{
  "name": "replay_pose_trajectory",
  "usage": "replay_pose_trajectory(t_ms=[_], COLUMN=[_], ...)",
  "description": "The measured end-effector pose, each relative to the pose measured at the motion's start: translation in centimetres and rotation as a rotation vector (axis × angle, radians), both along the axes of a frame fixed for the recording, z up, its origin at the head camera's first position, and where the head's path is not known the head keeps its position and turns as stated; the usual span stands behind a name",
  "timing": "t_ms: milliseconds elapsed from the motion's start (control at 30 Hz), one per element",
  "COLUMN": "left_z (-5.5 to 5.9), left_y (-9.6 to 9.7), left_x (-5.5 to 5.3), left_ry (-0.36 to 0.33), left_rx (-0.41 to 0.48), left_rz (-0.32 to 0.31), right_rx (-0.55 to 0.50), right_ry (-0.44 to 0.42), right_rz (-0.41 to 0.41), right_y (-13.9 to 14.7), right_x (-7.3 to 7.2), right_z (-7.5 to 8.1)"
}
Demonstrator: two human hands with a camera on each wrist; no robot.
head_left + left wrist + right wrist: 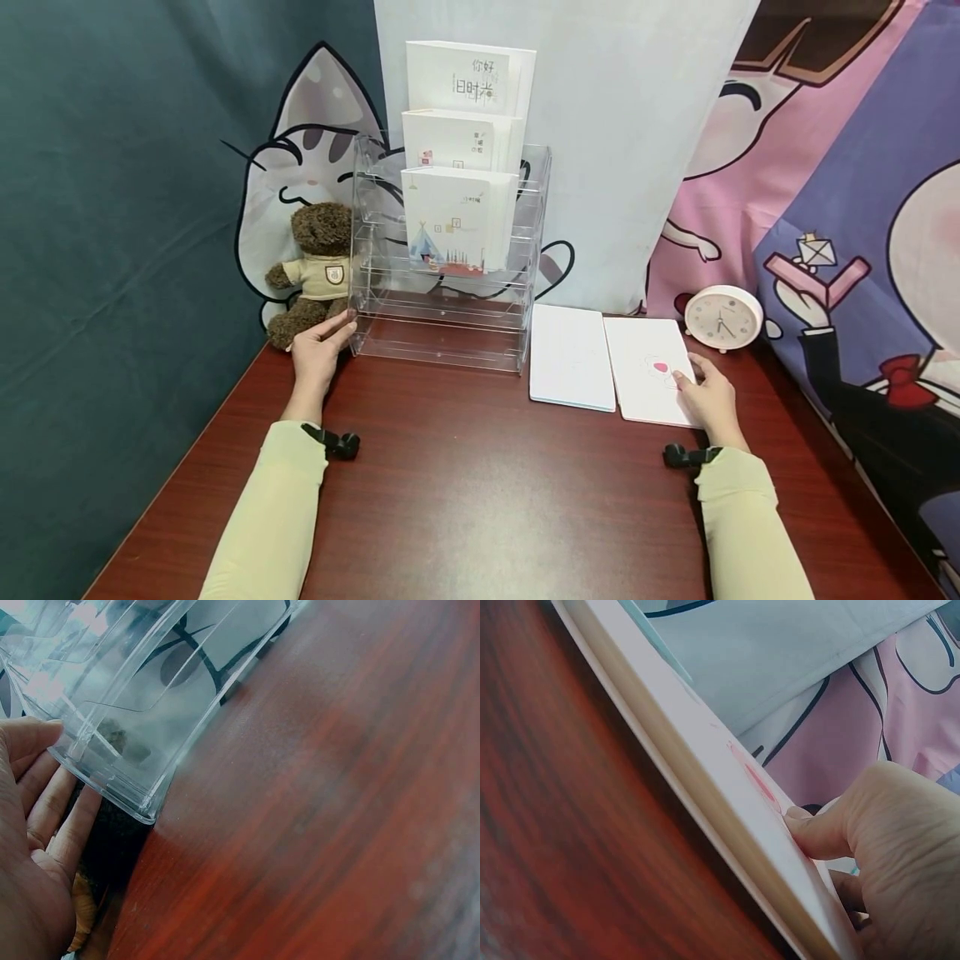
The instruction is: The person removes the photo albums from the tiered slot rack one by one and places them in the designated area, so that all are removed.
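A clear acrylic bookshelf rack [442, 358] stands at the back of the table. My left hand [318, 350] holds its lower left edge, the thumb on the near face and the fingers behind the side panel [112, 772]. At the right lies a white book [645, 392] with a small red-pink drawing on its cover. My right hand [708, 396] grips that book's right edge, thumb on the cover and fingers at the side; the right wrist view shows its thick page block [682, 780]. Another white book [570, 358] lies flat just left of it.
Three white books, the lowest [450, 217] with a tent picture, stand in the rack's tiers. A brown teddy bear [324, 267] sits left of the rack. A round white clock [723, 318] stands behind my right hand. Printed curtains [600, 167] back the brown table [465, 483].
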State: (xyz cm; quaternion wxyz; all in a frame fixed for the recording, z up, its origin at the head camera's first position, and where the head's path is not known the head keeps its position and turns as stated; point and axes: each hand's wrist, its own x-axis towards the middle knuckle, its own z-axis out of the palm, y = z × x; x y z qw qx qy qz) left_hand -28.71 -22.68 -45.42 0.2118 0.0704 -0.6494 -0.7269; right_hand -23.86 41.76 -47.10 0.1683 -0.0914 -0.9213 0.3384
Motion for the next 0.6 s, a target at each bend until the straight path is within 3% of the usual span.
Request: replay_pose_trajectory(t_ms=[367,600], left_z=[0.38,-0.05], left_y=[-0.30,0.00], left_x=[0.13,0.23], left_ry=[-0.033,-0.014], left_rx=[-0.025,-0.021], left_rz=[0.020,0.009], right_rx=[0.094,0.138], right_ry=[-0.053,-0.055], right_rz=[-0.030,0.009], right_y=[-0.27,-0.08], right_x=[-0.18,0.16], right_z=[0.62,0.97])
